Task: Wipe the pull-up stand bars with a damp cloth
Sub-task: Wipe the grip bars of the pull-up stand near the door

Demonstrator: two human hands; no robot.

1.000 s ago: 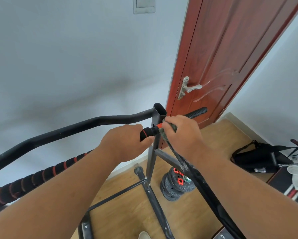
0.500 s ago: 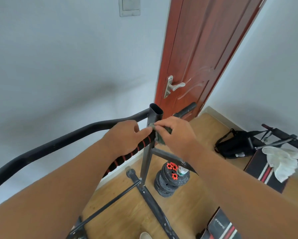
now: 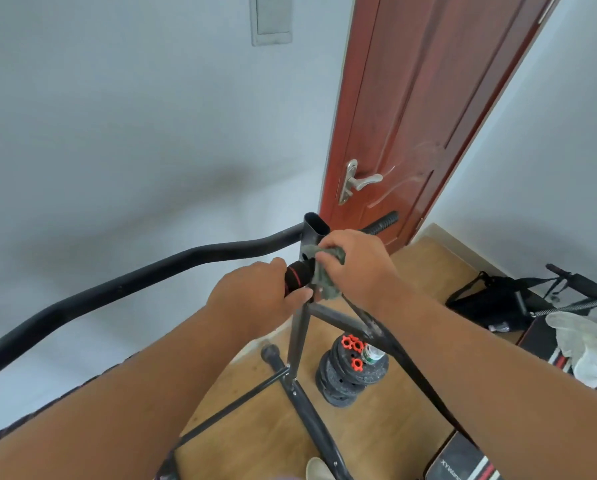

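The black pull-up stand fills the middle of the head view: its upright post (image 3: 311, 233) has an open top, and a curved bar (image 3: 158, 268) runs off to the left. A foam grip with red rings (image 3: 299, 277) sticks out just below the post's top. My left hand (image 3: 252, 299) grips that foam handle. My right hand (image 3: 354, 268) holds a grey-green cloth (image 3: 326, 278) bunched against the post where the handle joins it. A lower brace (image 3: 338, 318) slopes down to the right under my right wrist.
A red-brown door (image 3: 414, 109) with a metal lever handle (image 3: 357, 181) stands close behind the post. A stack of weight plates (image 3: 350, 374) sits on the wooden floor by the stand's base. A black bag (image 3: 491, 303) and a white glove (image 3: 588, 344) lie at the right.
The view has shifted slightly. My left hand slid back along the foam handle, exposing its end. My right hand with the cloth stays pressed at the post joint.
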